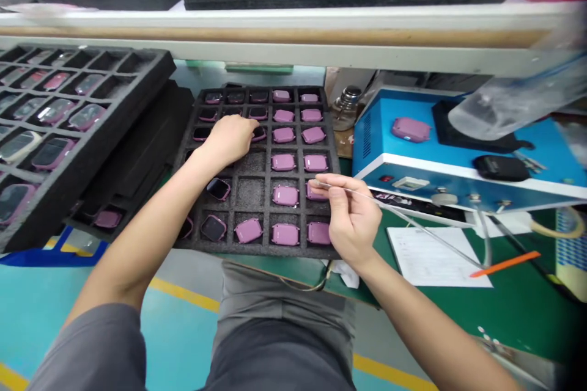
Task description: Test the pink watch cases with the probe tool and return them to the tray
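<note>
"At the bench (pixel 504 317), by the worker's twelve o'clock, why did that foam tray (pixel 257 251) have so many pockets?"

"Probably to keep the purple cases (pixel 248 231) from rubbing. Some lay glossy-dark side up toward nine o'clock, others purple side up toward three."

"And the left hand (pixel 232 139)?"

"Its fingers bent down near the tray's eleven o'clock (I couldn't tell whether they gripped a case there)."

"What about the right hand (pixel 355 217)?"

"Over at four o'clock, it pinched a thin tube (pixel 353 191) between thumb and fingers, likely for fine aim; the tube seemed to trail toward the blue machine (pixel 413 178) at two o'clock, slack for reach."
</note>
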A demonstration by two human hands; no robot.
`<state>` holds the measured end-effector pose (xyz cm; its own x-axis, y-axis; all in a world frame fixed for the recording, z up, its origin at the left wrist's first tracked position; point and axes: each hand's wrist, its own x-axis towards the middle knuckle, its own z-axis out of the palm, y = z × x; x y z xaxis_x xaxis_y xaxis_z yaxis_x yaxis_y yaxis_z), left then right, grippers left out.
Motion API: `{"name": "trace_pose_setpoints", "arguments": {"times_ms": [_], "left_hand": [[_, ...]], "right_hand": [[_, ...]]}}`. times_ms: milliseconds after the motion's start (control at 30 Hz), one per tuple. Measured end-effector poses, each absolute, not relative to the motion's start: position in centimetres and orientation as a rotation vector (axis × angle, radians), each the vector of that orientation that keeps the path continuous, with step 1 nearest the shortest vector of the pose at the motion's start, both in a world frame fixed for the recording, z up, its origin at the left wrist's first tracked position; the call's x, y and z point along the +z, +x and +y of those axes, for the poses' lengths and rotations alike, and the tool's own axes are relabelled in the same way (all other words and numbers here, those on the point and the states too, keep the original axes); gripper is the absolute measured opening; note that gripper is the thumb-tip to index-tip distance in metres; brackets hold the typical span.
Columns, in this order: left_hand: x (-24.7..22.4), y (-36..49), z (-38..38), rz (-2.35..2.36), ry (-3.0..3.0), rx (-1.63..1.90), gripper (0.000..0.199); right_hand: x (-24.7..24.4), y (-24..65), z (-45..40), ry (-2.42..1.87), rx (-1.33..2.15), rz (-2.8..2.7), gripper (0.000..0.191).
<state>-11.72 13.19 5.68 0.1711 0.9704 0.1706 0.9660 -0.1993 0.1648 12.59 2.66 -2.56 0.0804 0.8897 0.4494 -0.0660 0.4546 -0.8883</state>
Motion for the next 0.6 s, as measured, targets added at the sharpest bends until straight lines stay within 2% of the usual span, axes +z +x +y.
{"name": "trace_pose_setpoints", "arguments": {"times_ms": [167,300,367,467,600], "left_hand": [[6.6,-10.5,12.7,1.946,2.302,0.491,0.003],[7.2,-8.9,11.0,1.926,2.243,0.657,0.007],[6.3,-7.7,8.6,1.880,2.151,0.799,0.015],[3.7,-5.2,4.1,1.605,1.568,1.220,0.029],[1.1,-2.0,0.4,1.357,1.067,1.387,0.037]], "right_hand": [[-2.7,12.6,2.8,-0.817,0.827,-1.315,0.015],[-2.9,13.0,2.9,-0.822,0.774,-1.306,0.014],[-2.9,13.1,2.8,-0.801,0.728,-1.323,0.014],[-2.7,13.2,2.8,-0.756,0.670,-1.371,0.016],[-2.5,13.2,2.7,-0.736,0.680,-1.416,0.019]]}}
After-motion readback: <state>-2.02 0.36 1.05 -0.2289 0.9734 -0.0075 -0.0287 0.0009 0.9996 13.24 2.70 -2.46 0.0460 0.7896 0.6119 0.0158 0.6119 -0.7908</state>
